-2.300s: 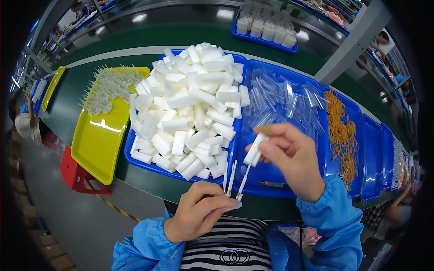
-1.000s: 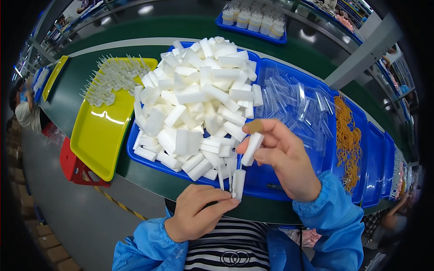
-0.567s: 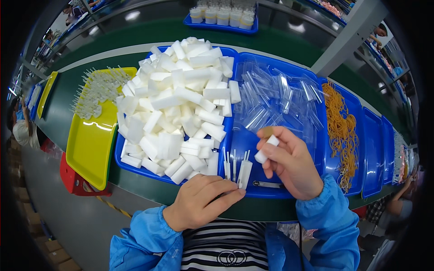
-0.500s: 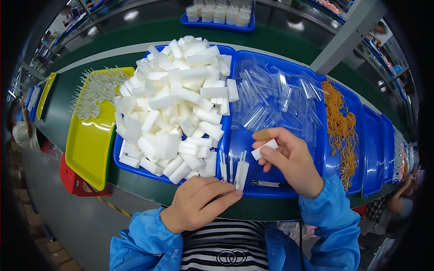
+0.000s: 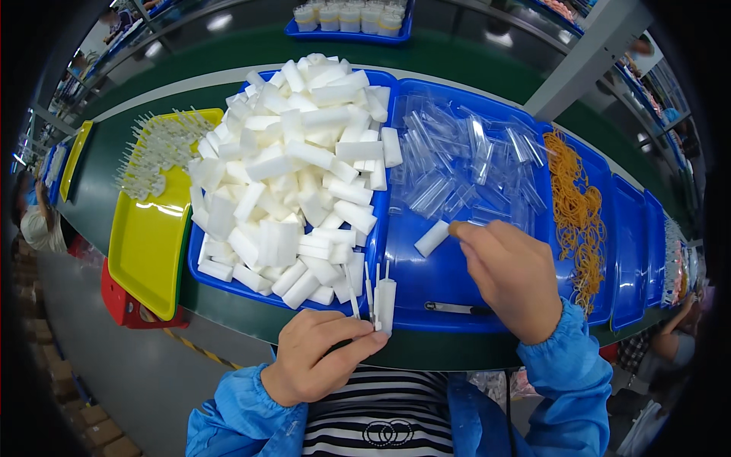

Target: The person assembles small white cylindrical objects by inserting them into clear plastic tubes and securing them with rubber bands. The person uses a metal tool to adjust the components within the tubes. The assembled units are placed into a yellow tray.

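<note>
Near the table's front edge, my left hand (image 5: 324, 352) is closed on several thin white sticks (image 5: 368, 293). Around one of these sits an upright white foam sleeve (image 5: 386, 305), the stick's tip poking out above it. Over the blue tray (image 5: 411, 282) in the middle, my right hand (image 5: 514, 278) has its fingers drawn together at one end of a white foam block (image 5: 433, 238). A tan covering (image 5: 454, 228) shows at a fingertip of that hand. The back of the hand hides part of its grip. Below the block lies a slim cutter (image 5: 455, 308) with a dark handle.
Left stands a blue tray heaped with white foam pieces (image 5: 304, 164). Clear plastic sleeves (image 5: 434, 190) fill the middle tray's far part. Orange rubber bands (image 5: 575, 221) lie to the right. A yellow tray (image 5: 145, 251) with white sticks is far left; a metal post (image 5: 582, 65) rises behind.
My right hand has turned over and moved slightly right, the foam block now jutting left from its fingertips. My left hand has shifted left and down with the sticks, which have fanned apart.
</note>
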The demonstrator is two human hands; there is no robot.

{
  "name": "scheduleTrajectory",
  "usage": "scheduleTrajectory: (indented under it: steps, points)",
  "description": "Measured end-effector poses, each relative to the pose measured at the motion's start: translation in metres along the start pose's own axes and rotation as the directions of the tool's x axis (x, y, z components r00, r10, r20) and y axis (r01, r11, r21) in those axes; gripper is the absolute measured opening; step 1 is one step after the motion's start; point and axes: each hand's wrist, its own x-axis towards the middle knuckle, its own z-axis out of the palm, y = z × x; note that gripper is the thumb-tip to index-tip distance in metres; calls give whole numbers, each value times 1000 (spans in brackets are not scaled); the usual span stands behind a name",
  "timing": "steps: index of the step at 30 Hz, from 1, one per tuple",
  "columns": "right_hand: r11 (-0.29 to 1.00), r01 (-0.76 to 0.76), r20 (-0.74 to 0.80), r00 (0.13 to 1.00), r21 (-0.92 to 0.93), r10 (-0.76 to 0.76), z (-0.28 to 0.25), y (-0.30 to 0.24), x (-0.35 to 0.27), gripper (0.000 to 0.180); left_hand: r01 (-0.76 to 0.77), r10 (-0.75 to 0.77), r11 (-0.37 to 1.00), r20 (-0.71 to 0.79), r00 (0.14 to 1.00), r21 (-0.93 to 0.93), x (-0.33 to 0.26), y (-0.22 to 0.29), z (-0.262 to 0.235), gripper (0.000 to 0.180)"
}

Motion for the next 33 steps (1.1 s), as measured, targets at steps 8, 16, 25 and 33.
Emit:
scheduleTrajectory:
  steps: [8,16,25,33]
  points:
    - [908,311,142,949,-280,-282,27,-3,14,23,-2,3,999,18,1000,-53,3,2,5,35]
    - [958,216,32,976,-187,-214,39,-3,15,25,17,-16,998,11,1000,-64,1,5,2,36]
    - [149,-349,270,880,925,390,19,-21,21,22,-63,73,993,106,992,-96,1,9,0,33]
    - [442,-305,240,950,843,199,10,-26,10,24,-28,33,998,81,996,-60,5,6,2,36]
